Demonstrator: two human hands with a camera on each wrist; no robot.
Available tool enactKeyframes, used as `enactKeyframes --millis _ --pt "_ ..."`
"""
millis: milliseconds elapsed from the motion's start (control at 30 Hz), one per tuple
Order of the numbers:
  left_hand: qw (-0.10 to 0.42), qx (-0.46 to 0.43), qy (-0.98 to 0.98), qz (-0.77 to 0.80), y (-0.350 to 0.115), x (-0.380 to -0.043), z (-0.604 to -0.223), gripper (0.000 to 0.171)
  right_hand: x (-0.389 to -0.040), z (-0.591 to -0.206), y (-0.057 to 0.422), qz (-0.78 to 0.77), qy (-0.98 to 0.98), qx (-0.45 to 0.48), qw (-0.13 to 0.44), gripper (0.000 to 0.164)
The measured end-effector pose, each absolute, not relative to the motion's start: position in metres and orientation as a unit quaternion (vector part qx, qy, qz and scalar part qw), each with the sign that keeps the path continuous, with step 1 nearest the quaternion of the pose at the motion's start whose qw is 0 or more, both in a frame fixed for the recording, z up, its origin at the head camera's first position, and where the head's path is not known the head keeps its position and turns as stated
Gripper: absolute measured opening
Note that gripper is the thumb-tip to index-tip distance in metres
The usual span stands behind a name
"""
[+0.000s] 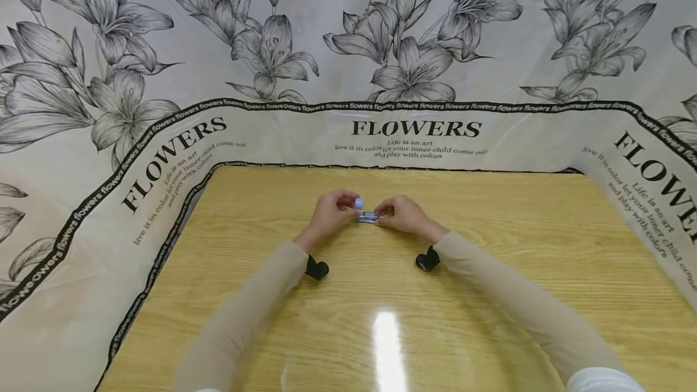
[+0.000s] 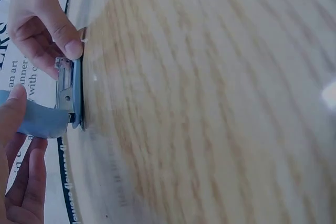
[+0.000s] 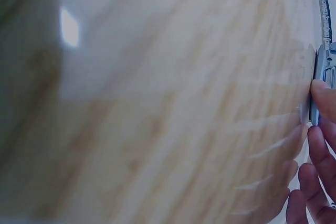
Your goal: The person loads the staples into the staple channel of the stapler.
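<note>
A small light-blue stapler (image 1: pixel 368 216) lies on the table with its top cover (image 2: pixel 44 121) swung far up from the metal magazine (image 2: pixel 65 85). My left hand (image 1: pixel 330 209) grips that raised cover between thumb and fingers. At the opposite end, my right hand (image 1: pixel 404 213) pinches the stapler's base (image 2: pixel 77 93), thumb on the near side and fingers behind. In the right wrist view only the edge of the base (image 3: pixel 319 85) and part of the right hand (image 3: pixel 320 145) show. Whether staples sit in the magazine is too small to tell.
The glossy wood-grain table (image 1: pixel 376 295) reflects a bright light near its front. A white cloth (image 1: pixel 414 138) with flowers and lettering hangs along the back and sides. Black wrist devices (image 1: pixel 317 268) hang beneath both sleeves.
</note>
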State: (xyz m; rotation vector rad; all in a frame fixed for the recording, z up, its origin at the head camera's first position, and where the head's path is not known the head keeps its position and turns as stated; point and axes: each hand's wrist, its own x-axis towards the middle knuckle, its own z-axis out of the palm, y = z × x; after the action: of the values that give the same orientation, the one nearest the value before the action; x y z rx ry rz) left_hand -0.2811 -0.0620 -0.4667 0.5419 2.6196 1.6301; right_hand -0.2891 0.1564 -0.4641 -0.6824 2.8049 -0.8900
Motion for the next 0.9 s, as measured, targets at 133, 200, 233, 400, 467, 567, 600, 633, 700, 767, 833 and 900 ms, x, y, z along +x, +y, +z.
enactKeyframes --millis 133,200,233,400,467,567,600,633,700,767,833,900 --pt "-0.002 0.192 0.842 0.504 -0.059 -0.280 -0.468 0.027 -0.287 -0.466 0.156 -0.295 0.926 -0.230 0.055 0.030" --pt "-0.002 0.211 0.849 0.484 -0.058 -0.279 -0.468 0.021 -0.287 -0.467 0.156 -0.295 0.926 -0.232 0.052 0.031" --pt "-0.004 0.219 0.853 0.474 -0.057 -0.278 -0.468 0.019 -0.286 -0.467 0.156 -0.295 0.925 -0.233 0.052 0.031" --pt "-0.020 0.215 0.863 0.457 -0.055 -0.277 -0.470 0.019 -0.287 -0.468 0.155 -0.297 0.921 -0.244 0.055 0.034" --pt "-0.024 0.214 0.865 0.453 -0.054 -0.277 -0.471 0.020 -0.287 -0.467 0.154 -0.297 0.921 -0.246 0.053 0.034" --pt "-0.029 0.236 0.871 0.431 -0.053 -0.277 -0.470 0.021 -0.286 -0.465 0.155 -0.293 0.924 -0.242 0.047 0.033" --pt "-0.030 0.244 0.872 0.423 -0.052 -0.277 -0.469 0.022 -0.286 -0.465 0.155 -0.292 0.925 -0.241 0.046 0.033" --pt "-0.032 0.253 0.875 0.411 -0.052 -0.277 -0.469 0.022 -0.286 -0.464 0.156 -0.290 0.925 -0.242 0.044 0.033" --pt "-0.039 0.268 0.879 0.392 -0.051 -0.277 -0.469 0.021 -0.287 -0.464 0.156 -0.289 0.925 -0.241 0.045 0.033" --pt "-0.047 0.276 0.886 0.370 -0.049 -0.278 -0.470 0.021 -0.287 -0.464 0.157 -0.290 0.925 -0.242 0.047 0.033" --pt "-0.053 0.285 0.890 0.353 -0.048 -0.280 -0.470 0.019 -0.287 -0.464 0.158 -0.289 0.924 -0.245 0.046 0.032" --pt "-0.054 0.293 0.892 0.339 -0.046 -0.282 -0.469 0.018 -0.287 -0.464 0.159 -0.289 0.925 -0.242 0.046 0.032"
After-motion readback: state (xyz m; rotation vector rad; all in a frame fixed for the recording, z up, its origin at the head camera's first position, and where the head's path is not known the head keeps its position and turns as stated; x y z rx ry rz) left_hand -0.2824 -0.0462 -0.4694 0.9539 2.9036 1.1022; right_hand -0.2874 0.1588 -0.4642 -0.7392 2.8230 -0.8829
